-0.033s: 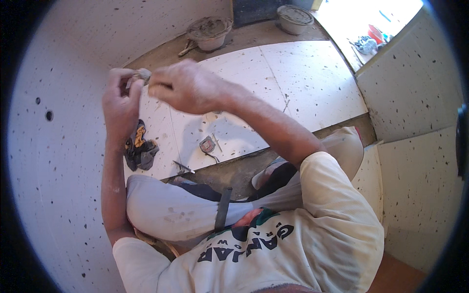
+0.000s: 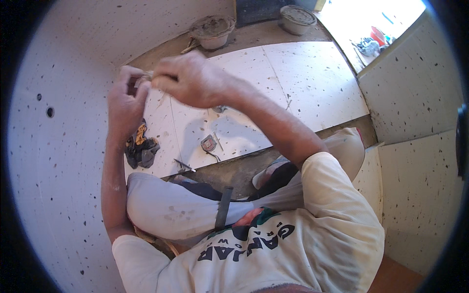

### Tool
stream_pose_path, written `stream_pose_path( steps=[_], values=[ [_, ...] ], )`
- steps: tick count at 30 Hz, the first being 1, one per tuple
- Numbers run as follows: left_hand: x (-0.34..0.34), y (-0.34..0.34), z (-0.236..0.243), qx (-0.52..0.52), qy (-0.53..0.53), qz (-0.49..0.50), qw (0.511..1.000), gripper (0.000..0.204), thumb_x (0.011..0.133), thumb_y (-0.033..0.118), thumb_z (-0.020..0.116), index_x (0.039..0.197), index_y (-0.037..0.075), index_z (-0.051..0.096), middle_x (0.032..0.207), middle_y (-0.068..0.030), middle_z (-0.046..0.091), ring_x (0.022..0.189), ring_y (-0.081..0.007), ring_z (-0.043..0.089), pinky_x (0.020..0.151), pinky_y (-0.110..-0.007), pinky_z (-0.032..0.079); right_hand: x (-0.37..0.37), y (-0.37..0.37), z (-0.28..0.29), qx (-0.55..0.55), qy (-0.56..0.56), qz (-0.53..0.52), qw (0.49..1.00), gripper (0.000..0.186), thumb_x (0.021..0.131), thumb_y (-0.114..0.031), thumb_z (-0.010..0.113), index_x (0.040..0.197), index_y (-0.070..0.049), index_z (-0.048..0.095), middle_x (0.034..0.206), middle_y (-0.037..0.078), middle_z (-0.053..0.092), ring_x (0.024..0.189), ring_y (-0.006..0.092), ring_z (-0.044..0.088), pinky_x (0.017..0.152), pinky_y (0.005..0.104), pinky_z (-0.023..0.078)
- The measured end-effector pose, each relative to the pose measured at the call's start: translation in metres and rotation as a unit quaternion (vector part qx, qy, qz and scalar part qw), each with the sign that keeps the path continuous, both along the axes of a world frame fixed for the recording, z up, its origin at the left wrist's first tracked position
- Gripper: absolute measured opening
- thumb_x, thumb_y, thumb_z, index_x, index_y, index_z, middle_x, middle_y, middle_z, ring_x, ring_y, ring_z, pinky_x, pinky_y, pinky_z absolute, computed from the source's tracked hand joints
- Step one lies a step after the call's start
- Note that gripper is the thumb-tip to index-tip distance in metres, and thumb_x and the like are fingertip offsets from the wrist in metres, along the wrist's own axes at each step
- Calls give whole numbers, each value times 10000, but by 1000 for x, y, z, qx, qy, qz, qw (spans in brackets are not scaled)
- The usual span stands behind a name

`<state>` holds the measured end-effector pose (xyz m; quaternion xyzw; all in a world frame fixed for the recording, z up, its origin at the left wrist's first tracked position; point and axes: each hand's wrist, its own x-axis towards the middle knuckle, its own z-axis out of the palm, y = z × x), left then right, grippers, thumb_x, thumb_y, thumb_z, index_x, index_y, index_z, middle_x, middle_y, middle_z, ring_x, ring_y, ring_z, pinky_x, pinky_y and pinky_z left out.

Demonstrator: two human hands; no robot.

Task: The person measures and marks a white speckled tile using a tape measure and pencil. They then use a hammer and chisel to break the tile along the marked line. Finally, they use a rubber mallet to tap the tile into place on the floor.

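Both hands are raised close together over the far left of the speckled tile panels [image 2: 244, 78]. My left hand [image 2: 126, 100] is closed, its thumb and fingers pinched on a small, pale, crumpled thing [image 2: 145, 76] too tiny to name. Against that thing's other side, my right hand [image 2: 191, 80] has curled fingers and is slightly blurred. Whatever its fingertips hold is hidden. Below the left wrist lies a black and orange crumpled bag or cloth [image 2: 142, 149].
A tape measure [image 2: 208, 143] and a pen [image 2: 185, 166] lie on the near panels. Two mortar-filled tubs, left [image 2: 213, 40] and right [image 2: 297, 27], stand at the back. Speckled walls [image 2: 73, 161] rise on both sides. A dark flat strip [image 2: 223, 207] rests across my lap.
Both hands have shifted slightly, the left to the right and the right a little upward. The small pale thing is less visible between them.
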<state>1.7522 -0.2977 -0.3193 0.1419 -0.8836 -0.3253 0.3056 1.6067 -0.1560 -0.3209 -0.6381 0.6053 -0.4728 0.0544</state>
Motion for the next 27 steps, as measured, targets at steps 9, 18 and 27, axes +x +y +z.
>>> stream_pose_path(
  steps=[9,18,27],
  values=[
    [-1,0,7,251,134,-109,952,186,874,102,636,1019,21,552,889,-44,594,697,-97,534,631,-257,453,-1,-2,-9,72,-6,11,997,284,897,-278,566,978,-29,675,870,217,664,832,382,647,746,447,504],
    [10,7,7,292,38,-253,922,186,891,144,636,1021,39,553,860,-13,574,742,-64,528,651,-248,450,-9,-7,-12,-6,-10,-39,999,228,930,-250,610,1008,-49,684,840,113,680,720,185,616,681,328,499],
    [22,15,25,186,-96,-195,958,158,906,125,607,982,11,528,882,-89,615,751,-135,583,675,-281,488,-3,-6,9,40,-45,-43,997,263,923,-211,570,1007,25,651,862,174,667,785,241,638,726,353,494]
  ],
)
